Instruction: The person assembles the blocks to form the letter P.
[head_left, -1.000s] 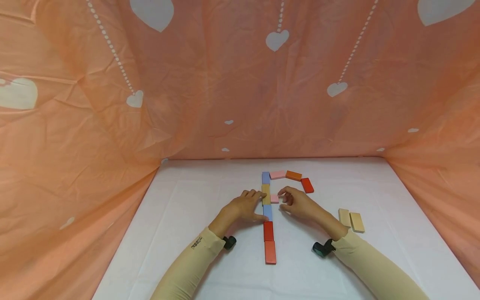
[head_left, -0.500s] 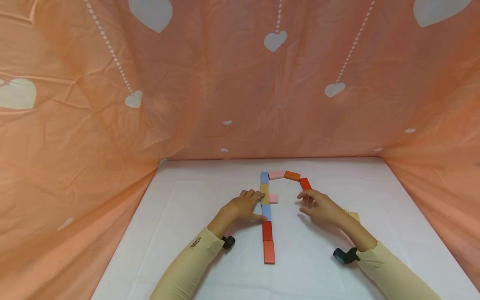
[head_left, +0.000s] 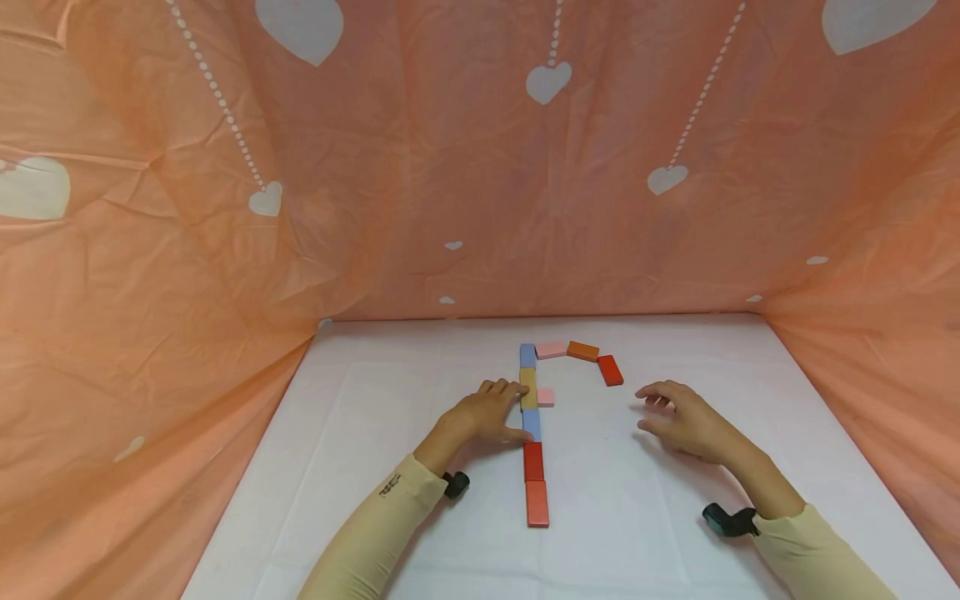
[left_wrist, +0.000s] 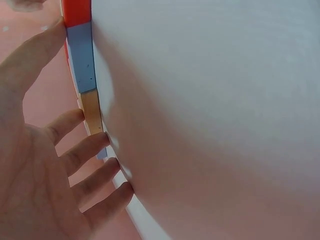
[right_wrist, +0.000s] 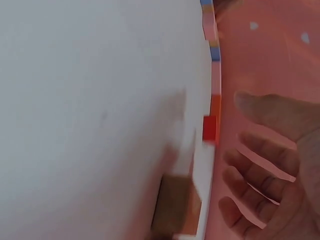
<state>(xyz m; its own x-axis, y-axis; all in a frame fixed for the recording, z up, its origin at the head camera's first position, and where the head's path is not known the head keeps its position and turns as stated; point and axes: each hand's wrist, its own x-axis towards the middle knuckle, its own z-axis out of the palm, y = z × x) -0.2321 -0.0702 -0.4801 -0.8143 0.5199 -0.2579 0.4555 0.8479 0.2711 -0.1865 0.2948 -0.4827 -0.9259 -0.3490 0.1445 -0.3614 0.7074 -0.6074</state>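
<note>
A column of flat blocks stands in front of my left hand (head_left: 487, 412). Its index finger touches the yellow block (head_left: 528, 379) and its thumb the lower blue block (head_left: 531, 423); the left wrist view shows these fingers spread along the blue block (left_wrist: 81, 60). Below these lie a red block (head_left: 533, 462) and a salmon block (head_left: 537, 504); another blue block (head_left: 528, 356) tops the column. A small pink block (head_left: 545, 397) adjoins the yellow one. My right hand (head_left: 686, 423) hovers farther right, fingers loosely bent, holding nothing. A tan block (right_wrist: 172, 207) appears below it in the right wrist view.
From the column's top, a long pink block (head_left: 551, 350), an orange block (head_left: 582, 351) and a bright red block (head_left: 611, 370) curve rightward. Everything lies on a white-covered table (head_left: 360, 500). An orange curtain (head_left: 480, 167) with hearts encloses the back and sides.
My right hand has moved right, away from the small pink block, and now covers the spot where two tan blocks showed. My left hand has stayed at the column.
</note>
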